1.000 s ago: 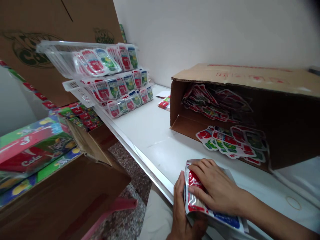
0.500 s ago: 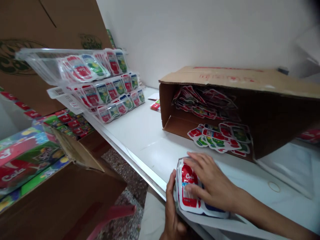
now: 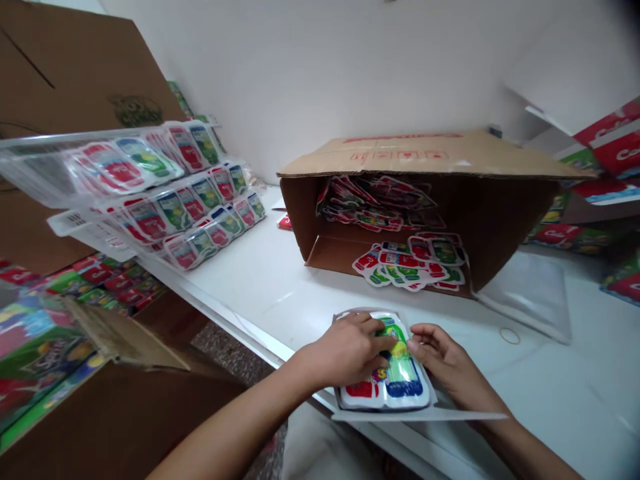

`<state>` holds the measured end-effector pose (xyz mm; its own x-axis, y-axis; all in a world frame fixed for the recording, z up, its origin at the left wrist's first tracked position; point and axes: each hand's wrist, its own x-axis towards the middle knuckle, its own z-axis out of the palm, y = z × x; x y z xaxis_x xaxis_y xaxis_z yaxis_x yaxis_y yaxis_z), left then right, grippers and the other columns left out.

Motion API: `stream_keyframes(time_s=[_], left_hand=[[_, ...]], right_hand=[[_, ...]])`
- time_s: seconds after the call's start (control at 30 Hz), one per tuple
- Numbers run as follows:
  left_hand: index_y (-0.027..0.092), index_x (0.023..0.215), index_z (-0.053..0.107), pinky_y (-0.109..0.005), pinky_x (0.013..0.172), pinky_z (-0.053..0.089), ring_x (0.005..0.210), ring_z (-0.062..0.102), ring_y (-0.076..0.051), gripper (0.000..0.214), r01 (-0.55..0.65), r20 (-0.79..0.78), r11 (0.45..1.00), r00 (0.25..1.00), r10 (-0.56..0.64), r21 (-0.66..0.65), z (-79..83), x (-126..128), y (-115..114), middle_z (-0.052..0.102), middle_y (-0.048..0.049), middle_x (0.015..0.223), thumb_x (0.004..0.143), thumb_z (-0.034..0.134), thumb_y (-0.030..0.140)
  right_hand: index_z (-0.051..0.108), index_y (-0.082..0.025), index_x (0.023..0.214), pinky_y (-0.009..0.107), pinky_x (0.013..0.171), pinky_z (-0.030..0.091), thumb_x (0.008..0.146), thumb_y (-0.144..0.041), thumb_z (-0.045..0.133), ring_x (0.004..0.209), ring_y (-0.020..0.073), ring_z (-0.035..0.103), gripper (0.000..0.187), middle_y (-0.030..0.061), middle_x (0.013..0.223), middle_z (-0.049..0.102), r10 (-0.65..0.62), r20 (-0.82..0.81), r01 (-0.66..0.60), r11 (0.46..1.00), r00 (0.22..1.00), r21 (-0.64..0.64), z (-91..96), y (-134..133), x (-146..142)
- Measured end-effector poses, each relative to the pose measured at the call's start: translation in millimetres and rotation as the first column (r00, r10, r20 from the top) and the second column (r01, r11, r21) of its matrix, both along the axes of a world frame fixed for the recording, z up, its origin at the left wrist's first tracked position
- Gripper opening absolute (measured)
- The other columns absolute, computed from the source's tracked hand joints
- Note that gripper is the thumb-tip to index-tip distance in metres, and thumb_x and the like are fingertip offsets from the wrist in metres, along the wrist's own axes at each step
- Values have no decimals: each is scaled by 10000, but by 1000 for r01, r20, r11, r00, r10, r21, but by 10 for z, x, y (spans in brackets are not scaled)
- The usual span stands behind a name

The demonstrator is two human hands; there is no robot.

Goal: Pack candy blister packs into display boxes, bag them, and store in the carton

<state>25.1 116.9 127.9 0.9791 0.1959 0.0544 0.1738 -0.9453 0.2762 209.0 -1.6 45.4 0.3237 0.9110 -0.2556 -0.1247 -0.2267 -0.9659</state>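
Observation:
A small open carton (image 3: 383,415) lies at the table's front edge, with flat pouches (image 3: 400,360) stacked inside. The top pouch is printed with red and green drink-can pictures. Across its left part lies my left hand (image 3: 350,350), open, palm down with fingers spread on the shiny film. My right hand (image 3: 445,360) is at the carton's right side, its fingers loosely bent and a gap showing between thumb and fingers. Its fingertips are beside the pouches' right edge; whether they touch the carton wall I cannot tell. A white flap sticks out toward me.
Beyond my hands, a brown cardboard box (image 3: 410,152) lies on its side with loose can-shaped pouches (image 3: 410,267) at its mouth. Clear trays of pouches (image 3: 175,207) are stacked at left. An open box (image 3: 125,413) stands below. A rubber band (image 3: 509,335) lies at right.
My left hand has moved from the carton's left side onto the pouches. My right hand has come off the top to the right side. The carton now appears turned, and the view has shifted right.

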Motion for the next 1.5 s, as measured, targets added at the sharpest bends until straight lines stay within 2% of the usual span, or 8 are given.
stream_keyframes(time_s=[0.3,0.57,0.77,0.83,0.93,1.07,1.27,1.5], left_hand=[[164,1191,574,-406,969,463,1052,596,-266,330,-47,-29,999,999,46,-11,-102,3,-39,648,-115,1100,901,539,319],[128,1190,570,-434,956,467,1063,611,-298,346,-60,-30,998,998,60,-28,-159,18,-55,651,-157,1145,899,537,312],[183,1228,569,-532,1134,247,1195,559,-290,395,-141,224,966,956,190,-217,-151,-108,-57,605,-152,1281,865,602,336],[215,1243,561,-510,1142,244,1263,502,-271,383,-278,392,886,818,421,-371,-199,-254,-68,559,-137,1342,884,585,349],[227,1272,535,-466,1107,324,1289,472,-260,390,-379,361,581,510,781,-721,-388,-504,-143,545,-120,1350,918,538,389],[231,1313,509,-448,1107,341,1334,426,-291,506,-159,96,197,490,866,-967,-715,-648,-338,495,-103,1422,883,574,489],[212,1323,481,-450,1074,387,1274,488,-321,655,69,82,57,463,883,-996,-894,-459,-472,438,-134,1462,783,699,512],[190,1297,376,-468,1012,433,1228,500,-301,832,-120,-28,19,378,925,-993,-858,-309,-473,475,-179,1351,649,817,472]], right_hand=[[437,-232,1078,273,588,435,757,-447,669,626,117,488,450,-30,873,456,84,346,-64,996,935,-68,17,102,-89],[544,-225,919,305,758,446,977,-326,370,805,158,568,209,23,900,526,323,721,-468,884,613,1,201,29,26],[351,-256,1383,287,707,477,969,-255,350,835,180,623,414,64,1025,549,347,860,-577,813,376,-76,234,45,128],[219,-322,1479,256,571,430,926,-168,351,701,170,631,589,51,976,546,341,919,-623,767,198,-151,213,47,135],[137,-424,1503,230,463,268,756,-48,431,551,152,603,886,32,921,555,291,953,-668,694,-80,-268,196,77,127],[140,-479,1489,249,469,128,662,-45,491,452,131,561,998,50,966,611,216,935,-662,661,-283,-353,248,178,80],[197,-449,1486,253,455,81,631,-53,540,395,117,531,1003,52,890,658,241,874,-660,579,-421,-478,374,304,-6],[387,-452,1412,251,444,138,584,-17,499,397,113,492,942,13,770,622,223,921,-718,577,-320,-389,394,294,-26]])
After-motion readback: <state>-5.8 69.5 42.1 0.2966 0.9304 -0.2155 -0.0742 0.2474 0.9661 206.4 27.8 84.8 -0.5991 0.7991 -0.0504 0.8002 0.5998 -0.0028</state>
